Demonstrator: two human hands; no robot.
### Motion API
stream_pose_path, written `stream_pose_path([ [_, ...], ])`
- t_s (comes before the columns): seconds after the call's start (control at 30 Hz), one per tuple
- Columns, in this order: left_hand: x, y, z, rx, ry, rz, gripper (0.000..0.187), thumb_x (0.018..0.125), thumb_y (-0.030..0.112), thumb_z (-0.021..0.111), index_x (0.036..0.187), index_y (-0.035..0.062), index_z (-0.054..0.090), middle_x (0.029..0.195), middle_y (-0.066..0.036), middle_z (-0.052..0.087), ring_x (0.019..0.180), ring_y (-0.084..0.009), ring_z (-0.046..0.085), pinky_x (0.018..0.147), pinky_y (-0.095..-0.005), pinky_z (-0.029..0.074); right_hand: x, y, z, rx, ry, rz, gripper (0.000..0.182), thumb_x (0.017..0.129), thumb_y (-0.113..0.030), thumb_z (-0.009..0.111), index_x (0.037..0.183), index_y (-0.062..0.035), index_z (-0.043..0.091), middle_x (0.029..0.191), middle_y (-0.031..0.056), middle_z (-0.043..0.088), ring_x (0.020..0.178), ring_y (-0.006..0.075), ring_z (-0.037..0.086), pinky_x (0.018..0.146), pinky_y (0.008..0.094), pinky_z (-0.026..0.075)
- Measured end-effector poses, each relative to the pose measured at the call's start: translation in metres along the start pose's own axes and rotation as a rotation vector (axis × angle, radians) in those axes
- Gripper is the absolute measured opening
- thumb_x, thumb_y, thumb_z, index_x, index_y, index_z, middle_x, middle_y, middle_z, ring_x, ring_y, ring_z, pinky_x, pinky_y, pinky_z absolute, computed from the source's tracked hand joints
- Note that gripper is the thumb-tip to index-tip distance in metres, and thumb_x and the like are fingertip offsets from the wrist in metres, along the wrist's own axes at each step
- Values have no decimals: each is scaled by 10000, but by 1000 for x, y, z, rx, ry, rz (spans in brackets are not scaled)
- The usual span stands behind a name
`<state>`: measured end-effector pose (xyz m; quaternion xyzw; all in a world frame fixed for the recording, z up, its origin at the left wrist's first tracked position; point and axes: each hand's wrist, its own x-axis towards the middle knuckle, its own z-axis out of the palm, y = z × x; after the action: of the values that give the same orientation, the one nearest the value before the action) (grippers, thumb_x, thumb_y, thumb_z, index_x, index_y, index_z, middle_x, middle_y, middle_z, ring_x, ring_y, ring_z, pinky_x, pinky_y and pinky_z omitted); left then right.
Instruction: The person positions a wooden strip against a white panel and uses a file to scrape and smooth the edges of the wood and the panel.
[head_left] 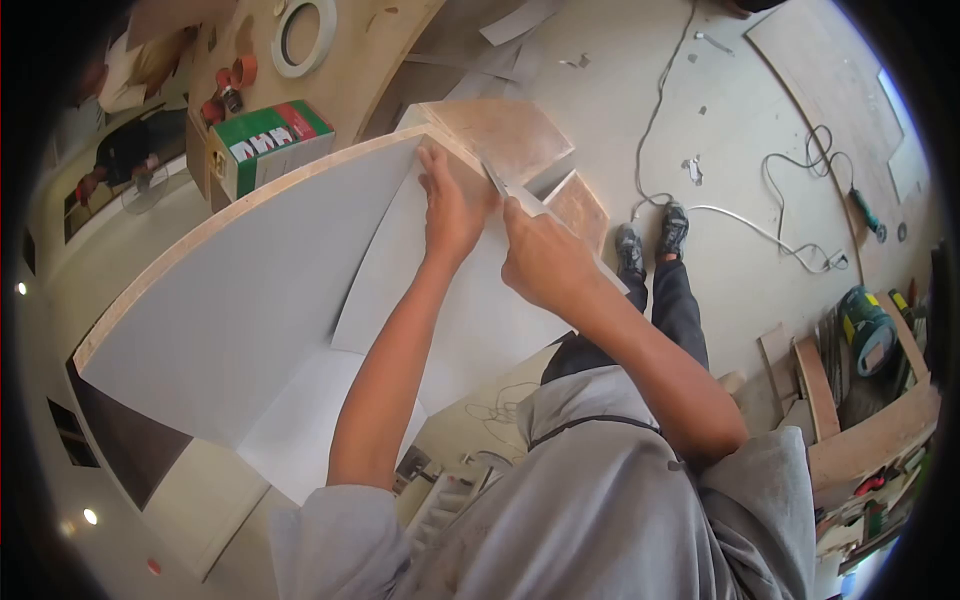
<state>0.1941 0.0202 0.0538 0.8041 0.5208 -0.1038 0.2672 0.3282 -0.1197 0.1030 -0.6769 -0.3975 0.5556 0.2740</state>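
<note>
Box [270, 150] beyond curved panel [265, 275]; white ring [290, 70] farther off; cord [655, 104] near shoes [673, 230].

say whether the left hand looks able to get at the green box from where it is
Probably not straight across: the grey panel stands between the left hand and the green box, its edge hiding part of the box. Going over that edge may be possible.
</note>
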Motion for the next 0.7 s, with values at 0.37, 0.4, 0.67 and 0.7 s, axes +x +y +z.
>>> stream_pose_path([
  [0.37, -13, 0, 4, -23, -29, -38, 1229, 831, 205, 896, 1683, 57, 23, 1762, -275, -35, 1579, -584, 85, 1277, -572, 286, -30, -4, -5, -23, 48, -20, 669, 800, 9, 659, 1422, 155, 461, 889, 321, 715, 882, 480, 738, 778, 560, 598],
  [0.4, -11, -2, 4, -24, -23, -26, 1229, 832, 208, 896, 1683, 59, 23, 1763, -273, -35, 1579, -583, 84, 1277, -573, 285, -33, -9, -9, -33, 27, -19, 673, 806, 5, 655, 1433, 148, 457, 899, 320, 716, 888, 478, 737, 780, 560, 598],
  [0.67, -11, 8, -3, -15, -60, -82, 1241, 847, 172, 887, 1683, 34, -19, 1764, -263, -71, 1605, -521, 72, 1304, -546, 235, -17, -6, 4, -47, 60, -3, 725, 817, 17, 613, 1500, 98, 384, 857, 312, 710, 856, 509, 706, 795, 586, 561],
  [0.7, -10, 6, -1, -11, -61, -73, 1240, 846, 176, 889, 1682, 32, -15, 1764, -262, -73, 1605, -523, 69, 1302, -548, 239, -33, -15, 0, -82, 74, -10, 705, 820, 15, 612, 1487, 92, 399, 858, 312, 709, 861, 511, 704, 791, 585, 562],
])
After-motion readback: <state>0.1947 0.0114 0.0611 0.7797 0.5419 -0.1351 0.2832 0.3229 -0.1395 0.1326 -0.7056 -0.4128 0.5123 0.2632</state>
